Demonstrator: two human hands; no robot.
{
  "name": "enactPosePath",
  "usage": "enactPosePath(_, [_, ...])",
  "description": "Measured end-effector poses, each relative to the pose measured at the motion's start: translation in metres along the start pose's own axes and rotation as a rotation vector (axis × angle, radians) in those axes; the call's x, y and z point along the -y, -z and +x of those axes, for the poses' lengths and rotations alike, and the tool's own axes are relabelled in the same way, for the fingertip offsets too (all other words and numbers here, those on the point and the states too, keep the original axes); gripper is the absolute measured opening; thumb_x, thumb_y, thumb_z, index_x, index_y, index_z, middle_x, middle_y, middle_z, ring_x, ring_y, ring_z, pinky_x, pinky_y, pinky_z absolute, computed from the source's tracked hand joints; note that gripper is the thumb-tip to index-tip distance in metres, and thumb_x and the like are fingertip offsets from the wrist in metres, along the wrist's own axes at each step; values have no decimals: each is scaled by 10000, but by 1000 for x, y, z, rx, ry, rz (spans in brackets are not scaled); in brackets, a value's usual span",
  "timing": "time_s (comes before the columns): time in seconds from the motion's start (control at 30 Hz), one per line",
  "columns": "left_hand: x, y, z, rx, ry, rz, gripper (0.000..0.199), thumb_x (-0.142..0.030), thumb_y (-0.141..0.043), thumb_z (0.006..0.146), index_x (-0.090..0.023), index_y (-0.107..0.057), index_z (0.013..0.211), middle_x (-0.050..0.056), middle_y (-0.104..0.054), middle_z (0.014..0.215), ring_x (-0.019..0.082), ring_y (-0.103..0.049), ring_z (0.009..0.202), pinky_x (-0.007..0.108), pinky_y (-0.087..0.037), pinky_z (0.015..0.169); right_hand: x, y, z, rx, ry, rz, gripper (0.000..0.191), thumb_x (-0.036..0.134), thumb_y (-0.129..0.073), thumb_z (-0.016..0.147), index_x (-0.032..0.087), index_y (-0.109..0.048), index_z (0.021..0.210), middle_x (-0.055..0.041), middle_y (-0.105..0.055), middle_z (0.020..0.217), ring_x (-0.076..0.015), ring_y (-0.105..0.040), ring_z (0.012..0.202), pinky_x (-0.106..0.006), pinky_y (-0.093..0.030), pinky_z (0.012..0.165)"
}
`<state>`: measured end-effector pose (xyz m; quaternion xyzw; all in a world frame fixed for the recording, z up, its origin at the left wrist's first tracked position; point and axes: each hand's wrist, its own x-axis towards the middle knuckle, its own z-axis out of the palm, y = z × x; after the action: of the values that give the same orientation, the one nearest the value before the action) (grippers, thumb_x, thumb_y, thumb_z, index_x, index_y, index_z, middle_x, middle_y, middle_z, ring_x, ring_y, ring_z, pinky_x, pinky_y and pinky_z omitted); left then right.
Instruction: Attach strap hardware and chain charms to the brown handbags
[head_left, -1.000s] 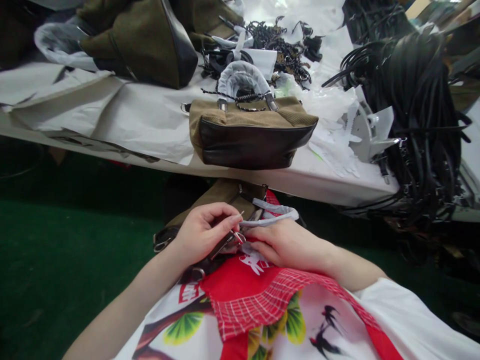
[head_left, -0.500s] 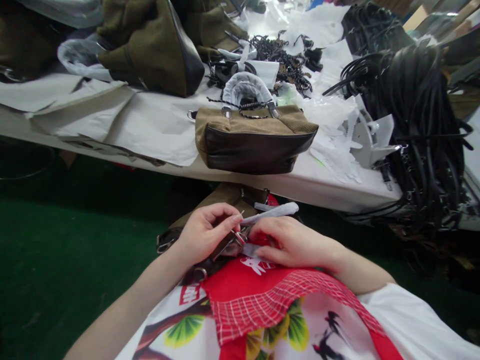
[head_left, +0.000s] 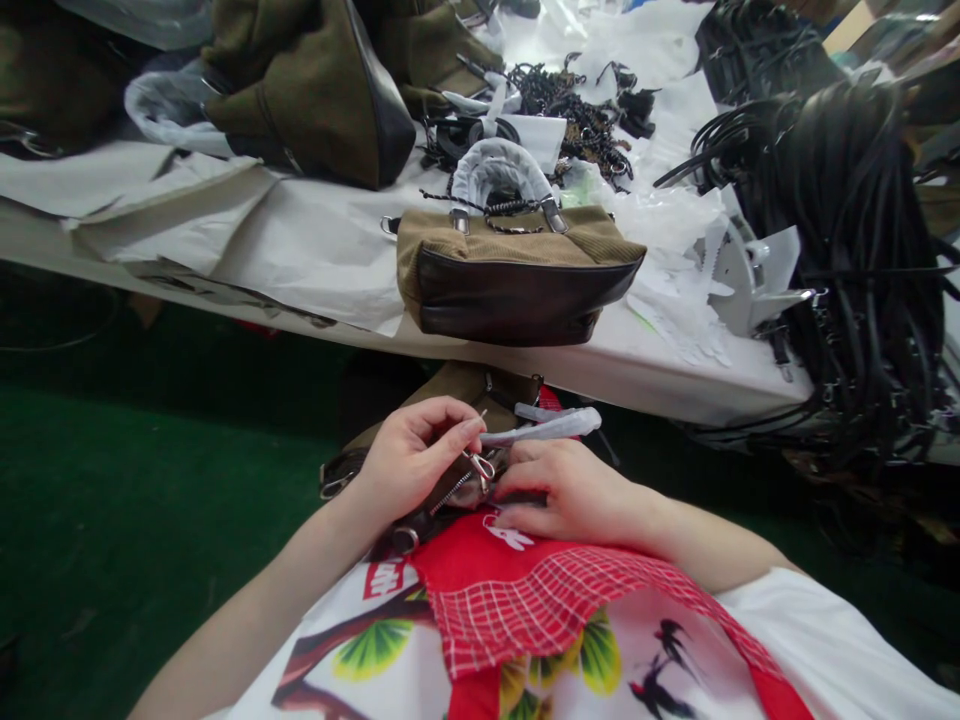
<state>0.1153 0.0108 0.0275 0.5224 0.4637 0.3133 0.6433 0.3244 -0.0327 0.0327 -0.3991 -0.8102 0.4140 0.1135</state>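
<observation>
in the head view, the only one, an olive bag (head_left: 457, 390) lies in the person's lap at the lower centre of the frame, below the front edge of the bench (head_left: 675, 375), with both hands over it. the left hand (head_left: 424, 452) has thumb and forefinger pressed together, pinching a thin pointed piece (head_left: 484, 413) whose tip pokes up past the fingertips. just under that pinch sits a silver metal clasp (head_left: 481, 464), close to an open zipper (head_left: 451, 493). the right hand (head_left: 574, 488) is curled beside the clasp, fingers bent and thumb a little apart from them; whether it grips anything i cannot tell. a pale wrapped handle (head_left: 551, 428) sticks out just above the right hand. beneath the hands the person wears a red apron (head_left: 461, 560) with a checked ruffle. in the middle of the frame, at the bench edge, a small olive and dark brown handbag (head_left: 517, 285) lies with its base toward the person and its wrapped handles (head_left: 501, 170) away. larger olive bags (head_left: 315, 95) fill the upper left, dark cords (head_left: 551, 90) lie tangled at upper centre, and black straps (head_left: 847, 220) hang in a heap at the right.
</observation>
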Motion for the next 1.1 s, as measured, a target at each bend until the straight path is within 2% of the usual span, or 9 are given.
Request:
enactPosePath(0.13, [0, 1, -3, 29, -16, 20, 204, -336, -685, 823, -154, -665, 733, -10, -641, 645, 109, -594, 588, 185, -477, 565, 0, 3, 0, -7, 32, 2, 78, 213, -641, 876, 196, -713, 851, -46, -661, 945, -163, -616, 841, -280, -474, 756])
enactPosePath(0.27, [2, 1, -5, 95, -13, 20, 232, -353, -661, 851, -152, -661, 736, -2, -643, 660, 116, -607, 580, 191, -483, 545, 1, 21, -5, -57, -28, 70, 105, 223, -604, 912, 175, -660, 837, -30, -670, 829, -140, -591, 742, -254, -451, 687])
enactPosePath(0.4, [2, 1, -7, 136, -42, 95, 236, -359, -635, 873, -152, -679, 768, 14, -656, 685, 127, -614, 605, 200, -493, 561, -4, 27, -6, -205, -157, 199, 166, 291, -631, 909, 168, -660, 801, 13, -629, 665, -89, -500, 553, -208, -376, 525])
enactPosePath(0.53, [-1, -1, -7, 176, -145, 236, 229, -317, -592, 901, -153, -696, 780, 30, -668, 726, 128, -612, 639, 203, -480, 588, -4, 17, 2, -367, -124, 414, 219, 366, -694, 859, 158, -692, 793, -38, -679, 748, -115, -577, 617, -221, -445, 549])
enactPosePath(0.6, [-3, -2, -8, 191, -197, 274, 227, -298, -575, 910, -154, -693, 780, 32, -669, 725, 129, -613, 644, 208, -475, 605, -2, 13, 6, -372, -124, 572, 276, 424, -701, 846, 153, -691, 793, -55, -698, 765, -122, -604, 603, -230, -479, 541])
enactPosePath(0.7, [-5, -1, -8, 187, -254, 296, 228, -282, -561, 920, -156, -681, 773, 32, -666, 722, 130, -614, 652, 214, -469, 624, 0, 11, 8, -297, -201, 694, 327, 469, -644, 884, 147, -687, 842, -8, -642, 601, -95, -537, 440, -205, -429, 426])
enactPosePath(0.77, [-5, 0, -9, 181, -282, 310, 229, -276, -555, 925, -157, -676, 771, 31, -663, 723, 130, -611, 661, 216, -463, 634, 0, 13, 8, -275, -186, 567, 287, 424, -624, 908, 153, -703, 855, -3, -640, 583, -100, -555, 454, -202, -433, 441])
enactPosePath(0.9, [-5, 0, -9, 206, -299, 336, 232, -269, -533, 933, -156, -671, 785, 20, -638, 693, 119, -589, 623, 214, -445, 609, -1, 20, 11, -246, 16, 223, 154, 270, -632, 909, 181, -738, 841, -48, -741, 793, -136, -658, 700, -235, -501, 658])
enactPosePath(1.1, [-7, -3, -7, 245, -349, 417, 224, -249, -529, 924, -171, -666, 763, 19, -656, 679, 128, -598, 642, 221, -436, 623, -1, 27, 14, -191, 75, 130, 179, 284, -625, 922, 188, -739, 824, -38, -722, 737, -138, -649, 677, -243, -485, 640])
